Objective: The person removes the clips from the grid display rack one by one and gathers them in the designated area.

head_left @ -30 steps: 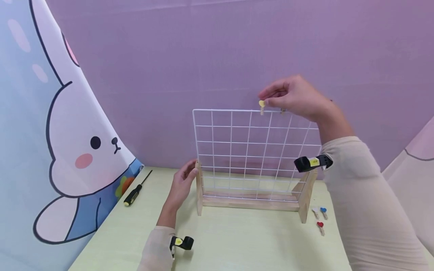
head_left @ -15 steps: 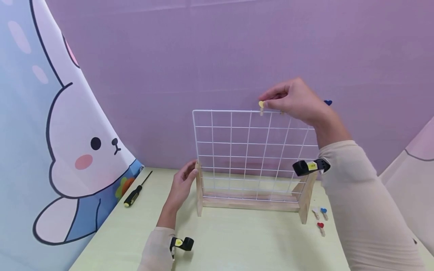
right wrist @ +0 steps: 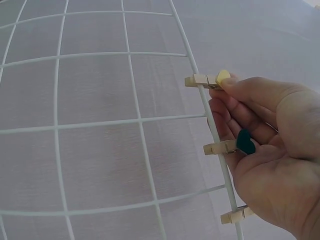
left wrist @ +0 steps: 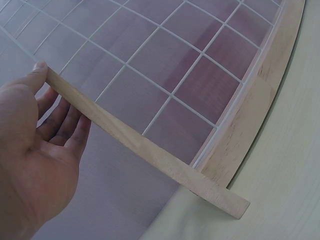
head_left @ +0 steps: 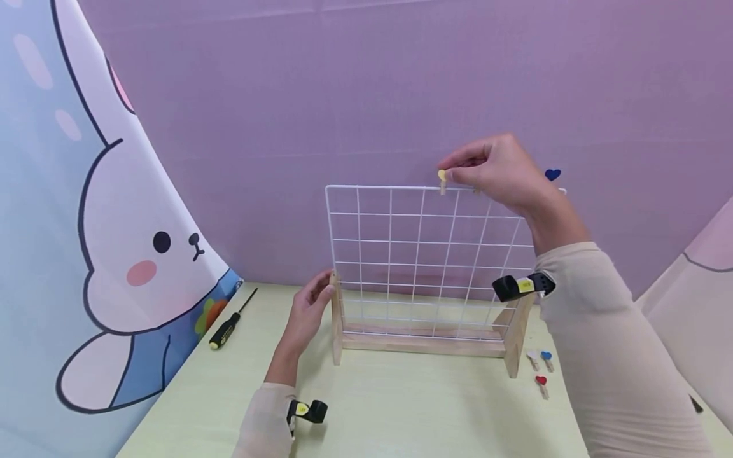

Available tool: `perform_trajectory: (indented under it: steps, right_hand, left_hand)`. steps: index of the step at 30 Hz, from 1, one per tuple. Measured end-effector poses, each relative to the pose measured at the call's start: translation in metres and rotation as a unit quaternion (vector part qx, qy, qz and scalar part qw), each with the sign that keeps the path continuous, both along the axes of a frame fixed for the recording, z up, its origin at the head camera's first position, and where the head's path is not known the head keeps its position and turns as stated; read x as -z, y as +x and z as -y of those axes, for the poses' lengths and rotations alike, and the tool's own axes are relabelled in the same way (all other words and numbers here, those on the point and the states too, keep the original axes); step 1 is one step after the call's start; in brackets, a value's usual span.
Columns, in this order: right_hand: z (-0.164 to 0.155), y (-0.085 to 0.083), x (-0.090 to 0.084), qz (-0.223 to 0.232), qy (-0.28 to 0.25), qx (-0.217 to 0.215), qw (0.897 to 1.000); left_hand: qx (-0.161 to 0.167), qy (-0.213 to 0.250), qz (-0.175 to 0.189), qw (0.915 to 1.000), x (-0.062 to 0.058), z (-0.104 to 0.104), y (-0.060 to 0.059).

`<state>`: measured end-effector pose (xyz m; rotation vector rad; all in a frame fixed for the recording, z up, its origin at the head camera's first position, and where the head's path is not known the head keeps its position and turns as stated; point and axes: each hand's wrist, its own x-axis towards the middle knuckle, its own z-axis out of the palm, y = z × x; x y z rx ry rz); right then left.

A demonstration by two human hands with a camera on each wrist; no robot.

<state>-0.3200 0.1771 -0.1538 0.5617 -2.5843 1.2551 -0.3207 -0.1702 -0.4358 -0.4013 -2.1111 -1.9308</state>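
Note:
My right hand [head_left: 504, 175] pinches a mini clothespin with a yellow heart [head_left: 442, 175] at the top wire of a white wire grid [head_left: 420, 242]. In the right wrist view the jaws of that wooden clothespin [right wrist: 200, 80] straddle the edge wire. Beside it, a clothespin with a dark green heart [right wrist: 245, 142] is clipped on the same wire, near my palm. Another clothespin [right wrist: 234, 216] there is partly hidden by the hand. My left hand [head_left: 308, 312] grips the upper end of the stand's left wooden side piece [left wrist: 135, 142], thumb at its tip and fingers behind.
A dark blue heart clothespin [head_left: 552, 174] stands at the grid's top right. White [head_left: 533, 360], blue [head_left: 547, 361] and red [head_left: 541, 386] heart clothespins lie right of the stand on the pale table [head_left: 401, 407]. A screwdriver [head_left: 231, 321] lies at left, before a purple backdrop [head_left: 286, 127].
My right wrist and forearm have shifted slightly left, and the dark blue heart at the top right has come into sight. The yellow clothespin and my left hand stay in place.

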Motion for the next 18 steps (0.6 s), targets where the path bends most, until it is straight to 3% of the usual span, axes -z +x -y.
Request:
perform_trajectory:
  steps: [9, 18]
  right_hand:
    - [-0.004, 0.005, -0.003, 0.006, -0.019, 0.009, 1.0]
    - [-0.01, 0.015, -0.01, -0.026, -0.05, 0.0, 0.998]
  left_hand:
    - [0.005, -0.003, -0.002, 1.0, 0.0, -0.002, -0.001]
    - [0.001, -0.003, 0.0, 1.0, 0.0, -0.003, -0.002]
